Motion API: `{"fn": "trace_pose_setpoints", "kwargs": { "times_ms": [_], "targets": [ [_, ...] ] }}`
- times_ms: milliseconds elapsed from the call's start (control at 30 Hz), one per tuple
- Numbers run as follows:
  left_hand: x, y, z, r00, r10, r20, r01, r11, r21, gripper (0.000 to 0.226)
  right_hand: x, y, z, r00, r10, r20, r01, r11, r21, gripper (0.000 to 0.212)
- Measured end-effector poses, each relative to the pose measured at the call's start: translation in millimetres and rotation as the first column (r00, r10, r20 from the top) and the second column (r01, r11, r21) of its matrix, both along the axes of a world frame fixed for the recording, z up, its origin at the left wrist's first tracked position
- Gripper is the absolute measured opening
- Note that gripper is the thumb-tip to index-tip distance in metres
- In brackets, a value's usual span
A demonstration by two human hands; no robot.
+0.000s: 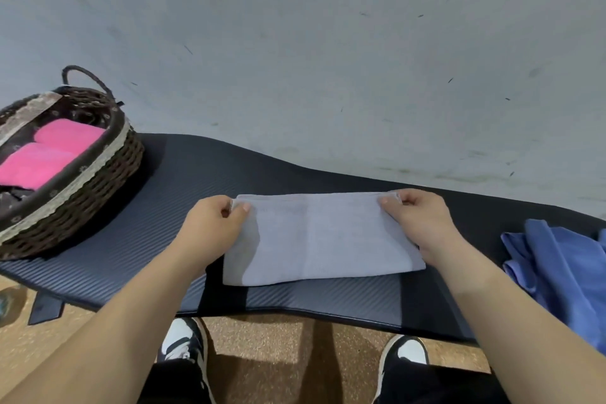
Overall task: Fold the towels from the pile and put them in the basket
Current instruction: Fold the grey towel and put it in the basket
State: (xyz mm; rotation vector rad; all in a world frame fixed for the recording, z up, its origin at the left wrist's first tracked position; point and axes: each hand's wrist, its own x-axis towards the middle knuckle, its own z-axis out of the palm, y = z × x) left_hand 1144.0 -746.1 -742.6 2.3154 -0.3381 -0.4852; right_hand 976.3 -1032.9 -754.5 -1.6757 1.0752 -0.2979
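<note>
Hands work at either end of a grey towel point(321, 236) that lies flat on a black ribbed surface point(183, 180), folded into a wide rectangle with its long edges running left to right. The left hand point(213, 223) is at the towel's far left corner. Its fingers point(244, 207) are curled and pinch the cloth edge between thumb and forefinger. The right hand point(416, 216) does the same at the far right corner, thumb on top and the other fingers tucked round the hem, while the heel of that hand rests along the towel's right edge. Both forearms reach in from the bottom of the view, bare to the elbow. A faint crease runs down the middle of the towel, and its near edge lies a little back from the front lip of the surface.

To the left, well apart from the towel, a dark woven basket point(82, 193) with a pale lace band round its rim stands on the same surface; its looped handle point(85, 75) rises at the far side. Inside it lie two folded pink towels point(49, 154), side by side. At the right edge of the view a loose pile of blue towels point(564, 266) lies crumpled on the surface, near the right forearm but not touching the grey towel.

Behind the surface is a pale scuffed wall point(295, 43). Below its front lip are a speckled brown floor point(262, 334) and a pair of black-and-white shoes point(183, 344).
</note>
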Motion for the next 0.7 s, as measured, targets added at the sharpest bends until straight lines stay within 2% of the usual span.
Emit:
{"fn": "trace_pose_setpoints", "kwargs": {
  "times_ms": [67, 167, 367, 533, 600, 667, 700],
  "targets": [
    [1, -2, -3, 1.0, 0.011, -0.002, -0.011, 1.0, 0.024, 0.044, 3, 0, -4, 1.0, 0.004, -0.029, -0.006, 0.996, -0.084, 0.015],
    [5, -3, -7, 1.0, 0.026, 0.016, -0.026, 0.999, 0.032, 0.042, 7, 1, -6, 1.0, 0.024, 0.009, -0.022, 0.99, -0.14, 0.013],
    [8, -7, -12, 0.993, 0.073, 0.09, -0.074, 0.997, 0.01, 0.042, 11, -3, -11, 0.999, -0.044, 0.02, 0.046, 0.993, -0.111, 0.013],
    [6, -14, -9, 0.991, 0.075, 0.113, -0.084, 0.994, 0.071, 0.026, 15, -2, -7, 0.994, -0.111, 0.003, 0.111, 0.987, -0.119, 0.019],
    [5, -14, -7, 0.98, 0.051, 0.192, -0.068, 0.994, 0.086, 0.045, 15, 0, 1, 0.994, -0.101, -0.049, 0.087, 0.969, -0.233, 0.033],
    [4, -14, -6, 0.964, -0.025, 0.266, -0.014, 0.99, 0.143, 0.059, 14, 8, 10, 0.993, -0.027, -0.112, -0.024, 0.903, -0.429, 0.044],
    [4, -14, -6, 0.963, -0.074, 0.257, 0.026, 0.982, 0.185, 0.064, 14, 13, 15, 0.991, 0.043, -0.13, -0.102, 0.862, -0.497, 0.046]
  ]
}}
